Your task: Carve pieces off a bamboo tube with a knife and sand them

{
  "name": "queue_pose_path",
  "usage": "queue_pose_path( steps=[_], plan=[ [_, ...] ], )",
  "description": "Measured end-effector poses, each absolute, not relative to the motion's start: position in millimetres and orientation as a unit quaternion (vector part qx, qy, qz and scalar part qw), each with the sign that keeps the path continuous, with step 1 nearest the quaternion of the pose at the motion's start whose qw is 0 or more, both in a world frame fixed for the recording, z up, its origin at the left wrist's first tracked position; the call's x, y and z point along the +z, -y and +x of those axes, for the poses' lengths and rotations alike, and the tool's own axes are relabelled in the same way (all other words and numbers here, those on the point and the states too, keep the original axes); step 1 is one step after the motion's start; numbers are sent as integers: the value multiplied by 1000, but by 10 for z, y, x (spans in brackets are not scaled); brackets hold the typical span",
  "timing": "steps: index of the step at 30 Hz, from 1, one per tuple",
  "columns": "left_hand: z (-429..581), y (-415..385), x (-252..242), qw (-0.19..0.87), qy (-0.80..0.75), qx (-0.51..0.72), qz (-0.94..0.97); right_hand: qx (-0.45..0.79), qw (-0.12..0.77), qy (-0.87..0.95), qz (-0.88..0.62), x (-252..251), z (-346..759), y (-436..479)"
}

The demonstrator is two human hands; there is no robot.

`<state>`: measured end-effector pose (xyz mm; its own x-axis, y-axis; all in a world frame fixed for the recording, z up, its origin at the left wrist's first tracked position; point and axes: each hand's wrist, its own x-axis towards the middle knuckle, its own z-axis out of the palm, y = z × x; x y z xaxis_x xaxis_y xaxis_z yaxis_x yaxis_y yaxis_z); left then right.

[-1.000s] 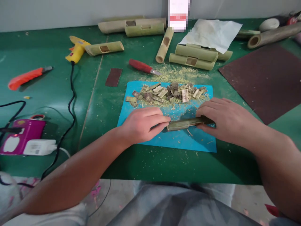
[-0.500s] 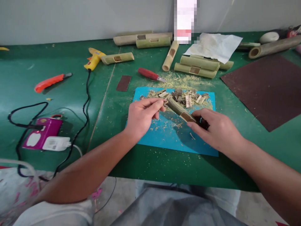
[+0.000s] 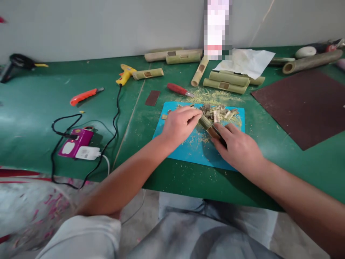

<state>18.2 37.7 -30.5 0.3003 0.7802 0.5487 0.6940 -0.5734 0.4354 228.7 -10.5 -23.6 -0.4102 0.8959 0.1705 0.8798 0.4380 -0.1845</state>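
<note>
A short bamboo tube [image 3: 206, 123] with a rectangular cut-out lies slantwise between my hands, above a blue mat [image 3: 185, 151]. My left hand [image 3: 179, 124] is closed at its far end, the fingers bent together over it and hiding the tip. Around the near end, my right hand [image 3: 237, 144] is closed, thumb below and fingers on top. Something dark shows beneath those right fingers; I cannot tell whether it is part of the tube. Behind the tube is a heap of bamboo chips [image 3: 216, 115], with fine shavings on the mat.
A red-handled chisel-like tool [image 3: 178, 89] and a brown sandpaper piece [image 3: 152, 98] lie beyond the mat. More bamboo tubes [image 3: 226, 86] are behind. Leftward are an orange cutter [image 3: 84, 96], a yellow glue gun [image 3: 125, 75] and a purple power strip [image 3: 77, 142]. A large brown sheet [image 3: 302, 108] lies right.
My left hand has come further over the tube's far end, and its fingers have turned downward. My right hand has slid forward along the tube. The view has swung left.
</note>
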Motion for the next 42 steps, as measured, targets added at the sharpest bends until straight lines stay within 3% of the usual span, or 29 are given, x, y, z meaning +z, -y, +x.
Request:
queue_pose_path(
  steps=[6, 11, 24, 42],
  plan=[
    [199, -435, -491, -12, -422, 321, 848, 11, 120, 853, -508, -300, 2300, 87],
    [225, -354, -497, 32, -365, 297, 882, 44, 111, 849, -515, -309, 2263, 86],
    [167, -309, -472, -19, -389, 277, 878, 84, 133, 855, -495, -312, 2277, 67],
    [118, -306, -462, 3, -367, 284, 886, 77, 139, 862, -481, -308, 2308, 60]
  ],
)
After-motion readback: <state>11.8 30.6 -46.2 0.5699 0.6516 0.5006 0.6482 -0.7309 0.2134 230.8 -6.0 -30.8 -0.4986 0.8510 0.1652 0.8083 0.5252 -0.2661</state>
